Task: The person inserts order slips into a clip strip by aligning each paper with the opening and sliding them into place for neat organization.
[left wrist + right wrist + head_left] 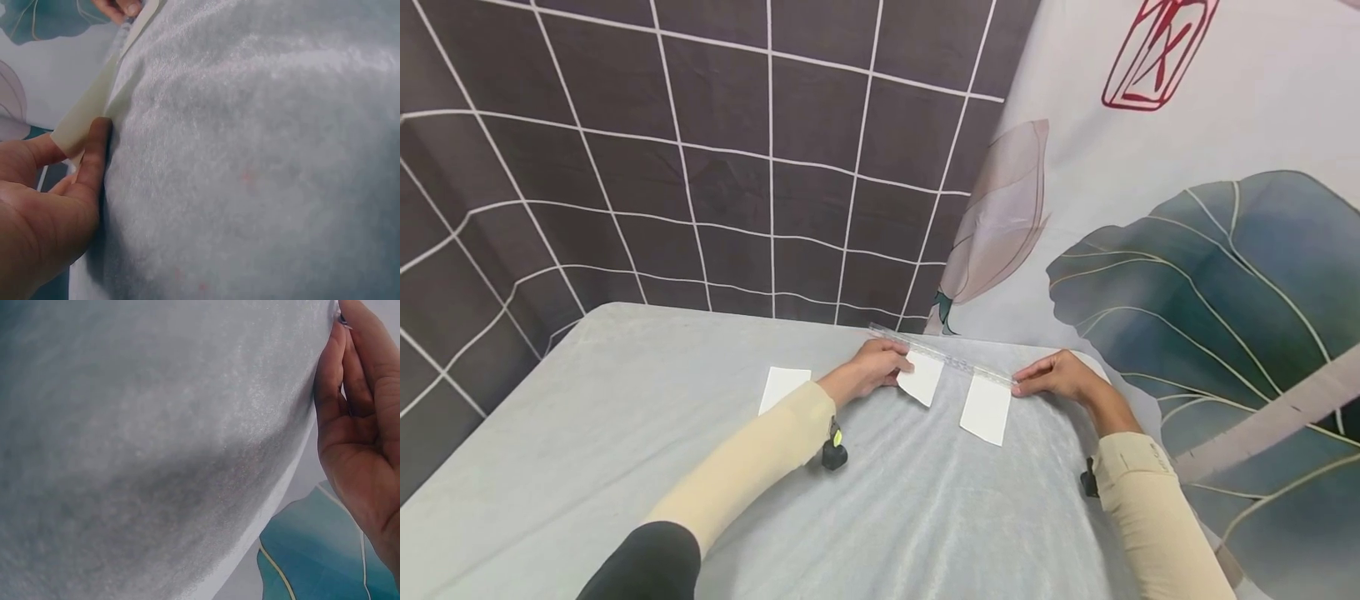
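Note:
A clear ruler [958,363] lies slantwise near the far edge of the bed-like grey surface. My right hand [1060,377] pinches its right end between thumb and fingers. At the other end, my left hand [874,367] pinches a small white paper card [927,377] by its left side, and its fingertips overlap the ruler. In the left wrist view the card [87,115] is bent up from the cloth between the left thumb and fingers. Another white card [987,410] lies against the ruler, just left of the right hand. The right wrist view shows the right fingertips [334,337] at the cloth's edge.
A further white card [786,385] lies left of the left forearm, partly hidden by the sleeve. The grey cloth [887,517] has soft wrinkles. Behind it hang a dark grid-patterned curtain [722,167] and a white curtain with leaf prints [1195,275].

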Action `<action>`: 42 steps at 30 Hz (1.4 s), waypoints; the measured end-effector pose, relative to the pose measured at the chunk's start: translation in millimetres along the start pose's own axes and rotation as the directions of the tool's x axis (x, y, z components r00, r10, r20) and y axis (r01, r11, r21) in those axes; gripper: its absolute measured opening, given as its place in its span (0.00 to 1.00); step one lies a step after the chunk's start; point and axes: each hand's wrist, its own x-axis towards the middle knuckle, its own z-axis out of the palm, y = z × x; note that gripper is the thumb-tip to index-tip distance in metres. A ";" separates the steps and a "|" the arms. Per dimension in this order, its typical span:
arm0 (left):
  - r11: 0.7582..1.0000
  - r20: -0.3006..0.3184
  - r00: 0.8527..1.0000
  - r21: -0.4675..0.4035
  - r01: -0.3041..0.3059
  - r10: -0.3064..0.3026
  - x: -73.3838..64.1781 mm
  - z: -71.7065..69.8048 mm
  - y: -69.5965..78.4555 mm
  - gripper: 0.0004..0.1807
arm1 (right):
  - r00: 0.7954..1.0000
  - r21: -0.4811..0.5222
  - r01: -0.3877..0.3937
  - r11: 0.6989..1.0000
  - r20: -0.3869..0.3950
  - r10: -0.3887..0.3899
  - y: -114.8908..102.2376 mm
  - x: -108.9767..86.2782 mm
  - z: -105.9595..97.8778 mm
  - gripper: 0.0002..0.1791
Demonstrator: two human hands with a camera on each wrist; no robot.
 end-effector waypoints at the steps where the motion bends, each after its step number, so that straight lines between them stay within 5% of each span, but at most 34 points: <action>1: 1.000 -0.001 1.000 -0.002 -0.001 0.001 0.0 0.7 -0.2 0.31 | 1.000 0.000 -0.002 1.000 0.000 0.002 0.0 0.2 0.1 0.24; 42: 0.998 -0.028 0.998 0.018 0.064 -0.064 2.3 8.4 5.1 0.32 | 0.999 0.000 -0.003 1.000 0.033 0.003 -2.7 2.9 -1.4 0.23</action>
